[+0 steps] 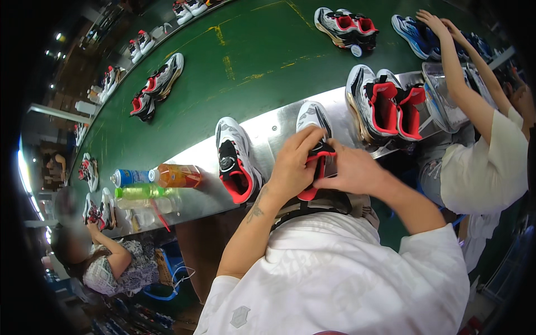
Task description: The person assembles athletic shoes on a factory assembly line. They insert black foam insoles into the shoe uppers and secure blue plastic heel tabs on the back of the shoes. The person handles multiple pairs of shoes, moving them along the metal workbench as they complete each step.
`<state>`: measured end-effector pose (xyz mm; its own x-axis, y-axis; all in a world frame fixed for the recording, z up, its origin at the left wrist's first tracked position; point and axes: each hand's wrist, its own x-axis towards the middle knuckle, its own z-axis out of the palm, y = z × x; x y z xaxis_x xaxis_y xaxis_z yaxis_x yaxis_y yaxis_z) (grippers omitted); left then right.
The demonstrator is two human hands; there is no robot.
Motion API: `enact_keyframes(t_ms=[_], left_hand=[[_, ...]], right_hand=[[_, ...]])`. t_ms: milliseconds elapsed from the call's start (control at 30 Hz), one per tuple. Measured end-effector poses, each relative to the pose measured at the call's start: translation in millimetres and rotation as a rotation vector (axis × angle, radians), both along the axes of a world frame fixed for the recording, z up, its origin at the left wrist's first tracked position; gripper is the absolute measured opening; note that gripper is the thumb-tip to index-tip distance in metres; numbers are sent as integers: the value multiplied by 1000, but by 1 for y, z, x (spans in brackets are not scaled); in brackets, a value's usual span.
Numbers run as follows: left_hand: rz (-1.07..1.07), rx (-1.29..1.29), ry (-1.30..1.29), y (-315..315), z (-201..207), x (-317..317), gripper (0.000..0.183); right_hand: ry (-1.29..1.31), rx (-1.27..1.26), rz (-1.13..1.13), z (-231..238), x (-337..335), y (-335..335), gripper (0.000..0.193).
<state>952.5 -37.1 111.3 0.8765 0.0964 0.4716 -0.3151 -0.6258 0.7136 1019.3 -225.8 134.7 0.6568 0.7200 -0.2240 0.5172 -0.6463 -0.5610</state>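
Though near edge [215,211], shoe [311,114] between hands [293,166]

Includes a blue can [133,178], an amber bottle [183,176] and a green bottle [142,191], close together on the metal desk [276,139].

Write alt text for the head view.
A person's left hand and right hand touch a red-lined white sneaker over a metal ledge, with a similar sneaker to its left. Beyond, a green surface bears more sneakers.
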Motion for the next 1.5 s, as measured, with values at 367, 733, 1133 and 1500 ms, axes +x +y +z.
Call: enact_keyframes(t_ms=[367, 733, 1133, 1500], left_hand=[[-75, 148, 157, 7, 3, -7, 70], [334, -155, 181, -4, -25, -33, 40], [476, -161, 225, -4, -67, -38, 32], [509, -81, 210, -20, -76, -24, 39]], right_hand=[[145, 473, -173, -45, -9, 12, 66], [-42, 521, 360, 19, 50, 38, 34], [-296, -89, 584, 7, 59, 86, 51], [-248, 332, 571, 10, 59, 63, 34]])
